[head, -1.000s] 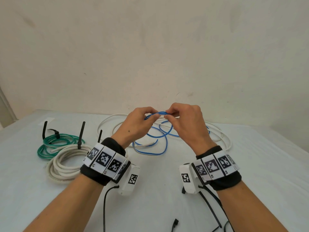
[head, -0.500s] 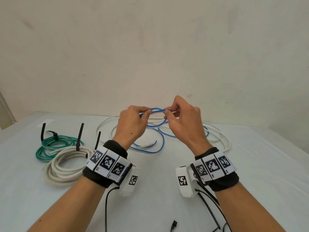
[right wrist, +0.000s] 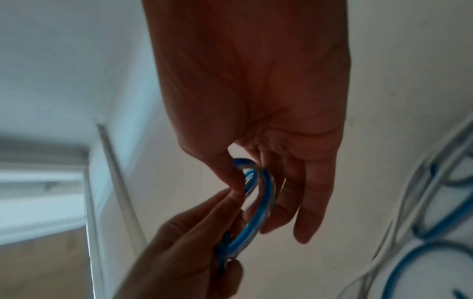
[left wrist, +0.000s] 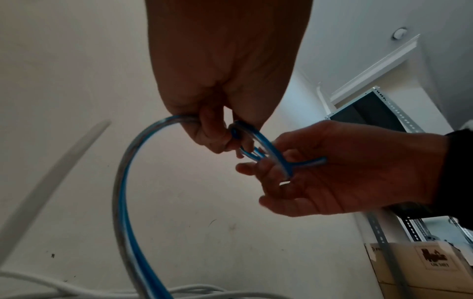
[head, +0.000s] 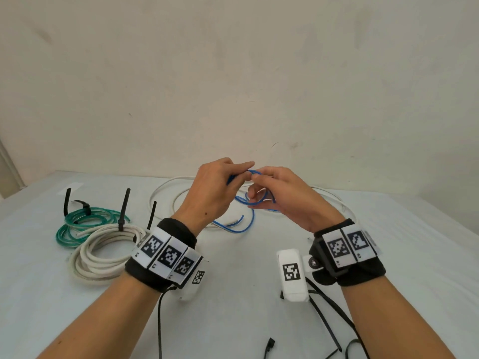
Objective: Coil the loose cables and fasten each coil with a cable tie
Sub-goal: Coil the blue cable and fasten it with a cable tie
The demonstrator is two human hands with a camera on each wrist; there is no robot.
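Left hand [head: 212, 193] and right hand [head: 287, 198] both pinch the blue cable [head: 248, 203] at 12 o'clock, seemingly springy and light, best gripped where loops cross.

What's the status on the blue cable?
Left hand and right hand both pinch blue cable, small loop forming. Rest trails on table. Nothing blocking.

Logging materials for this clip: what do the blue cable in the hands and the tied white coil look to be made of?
Blue cable: likely a blue core in clear, glossy plastic sheathing; a see-through rim with highlights runs along it, and it bends easily between the left hand and right hand. White coil: thicker, matte off-white jacket, probably PVC or rubber, without glare. Its ties look like black nylon strips.
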